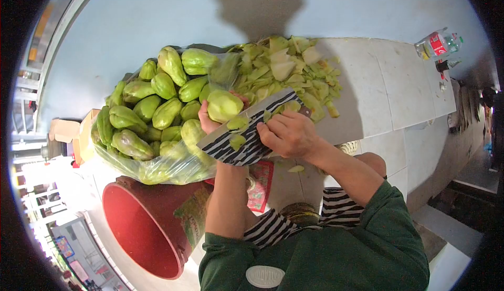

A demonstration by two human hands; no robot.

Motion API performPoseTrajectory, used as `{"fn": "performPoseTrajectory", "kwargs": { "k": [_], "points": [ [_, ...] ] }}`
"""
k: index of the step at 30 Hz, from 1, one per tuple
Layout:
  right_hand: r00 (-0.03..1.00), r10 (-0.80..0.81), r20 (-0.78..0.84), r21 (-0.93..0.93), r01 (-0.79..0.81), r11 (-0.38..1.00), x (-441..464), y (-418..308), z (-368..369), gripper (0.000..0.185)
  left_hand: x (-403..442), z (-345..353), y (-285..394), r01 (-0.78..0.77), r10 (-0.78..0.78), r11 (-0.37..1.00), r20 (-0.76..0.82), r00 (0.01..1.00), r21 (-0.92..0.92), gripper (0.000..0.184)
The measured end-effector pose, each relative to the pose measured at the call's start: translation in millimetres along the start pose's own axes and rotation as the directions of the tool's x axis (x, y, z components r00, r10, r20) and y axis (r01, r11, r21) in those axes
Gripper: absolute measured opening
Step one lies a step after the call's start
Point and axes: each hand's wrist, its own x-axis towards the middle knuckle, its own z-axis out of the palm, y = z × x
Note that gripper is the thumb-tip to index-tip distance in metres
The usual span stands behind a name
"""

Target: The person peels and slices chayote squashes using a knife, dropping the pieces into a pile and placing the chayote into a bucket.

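Now, peeled chayote (224, 106) inside the curled left hand (208, 122); broad blade (247, 133) just beside it, under the clenched right hand (289, 135).

A smooth pale-blue wall (357, 7), marked by a dark rounded shadow (257, 2), rises behind a bench (365, 75) topped with large pale tiles. At the left, strong white light floods past white bars (29, 96), near an open cardboard box (86, 133). The far right falls into shade, with a grey step (446, 227).

Open tiles (407, 91) right of peelings (286, 70); bag (149, 172) blocks left.
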Motion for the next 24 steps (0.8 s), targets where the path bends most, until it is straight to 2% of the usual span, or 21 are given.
{"fn": "performPoseTrajectory", "kwargs": {
  "k": [2, 9, 11, 15, 17, 18, 19, 22, 24],
  "points": [
    [0.999, -0.006, -0.032, 0.076, 0.009, 0.997, 4, 0, -2, 0.019, -1, -1, 0, 0.023, -0.023, 0.996, 0.003, 1.0, -0.09, 0.058],
    [1.0, 0.017, -0.009, 0.084, -0.016, 0.996, 4, -3, -1, 0.017, -2, -2, 0, 0.057, -0.058, 0.972, 0.0, 0.998, -0.227, 0.058],
    [0.999, 0.046, 0.025, 0.002, -0.046, 0.999, -1, -3, 3, 0.022, -2, -2, -1, 0.039, -0.038, 0.993, 0.018, 0.999, -0.11, 0.058],
    [0.993, 0.122, 0.008, -0.035, -0.122, 0.992, -4, 8, 7, 0.021, -1, 2, 1, -0.066, 0.067, 0.997, 0.026, 0.997, -0.046, 0.056],
    [0.986, 0.166, 0.025, -0.039, -0.165, 0.985, -3, 12, 5, 0.02, -5, 14, 4, -0.158, 0.16, 0.987, -0.095, 0.983, 0.027, 0.055],
    [0.987, 0.161, 0.024, -0.038, -0.16, 0.986, -1, 12, 5, 0.02, -7, 17, 8, -0.109, 0.097, 0.988, -0.112, 0.989, -0.105, 0.053],
    [0.986, 0.16, 0.043, -0.035, -0.158, 0.987, -1, 10, 4, 0.019, -8, 17, 9, -0.11, 0.098, 0.988, -0.113, 0.989, -0.105, 0.053],
    [0.985, 0.166, 0.055, 0.0, -0.166, 0.986, 2, 8, -1, 0.017, -9, 11, 11, -0.082, 0.077, 0.992, -0.056, 0.995, -0.092, 0.052],
    [0.983, 0.178, 0.046, 0.027, -0.179, 0.983, 0, 12, -1, 0.015, -8, 12, 13, -0.118, 0.118, 0.993, 0.031, 0.993, -0.007, 0.05]
  ]
}}
